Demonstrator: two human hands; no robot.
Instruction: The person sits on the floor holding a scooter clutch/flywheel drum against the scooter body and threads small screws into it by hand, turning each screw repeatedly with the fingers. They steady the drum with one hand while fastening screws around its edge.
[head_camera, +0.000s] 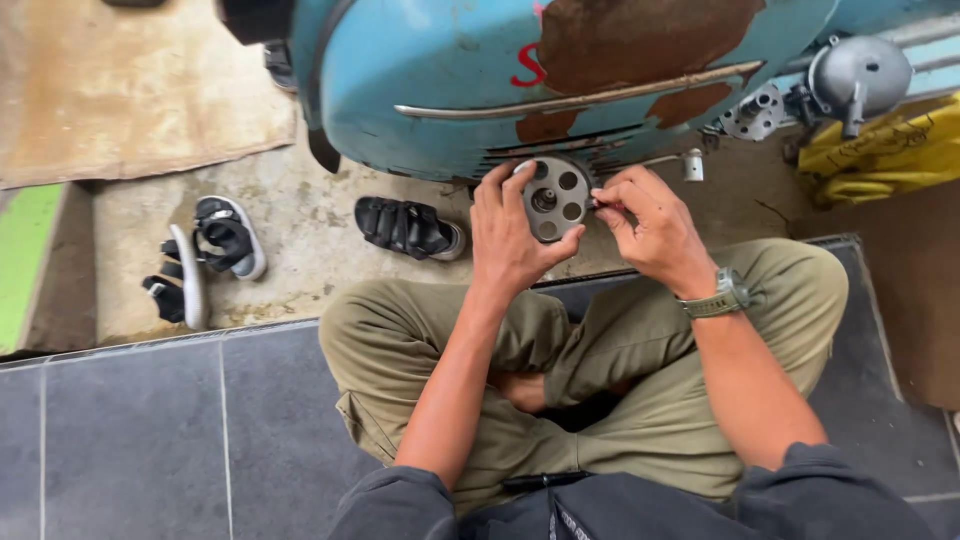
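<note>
The left hand (512, 238) gripped a round metal disc with holes (556, 199) by its rim, held up before the blue scooter body (440, 70). The right hand (648, 226) pinched something small at the disc's right edge, too small to identify.

Scooter body (440, 80) showing pale blue with rust-brown patches; trousers (640, 400) olive; sandals (405, 227) black; floor tiles (150, 440) dark grey.

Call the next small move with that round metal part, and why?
Probably keep the left hand steady on the round holed metal disc and let the right hand work its edge: its fingertips pinch something small, unclear what, at the disc's right rim, which the left hand cradles below the blue scooter body.
</note>
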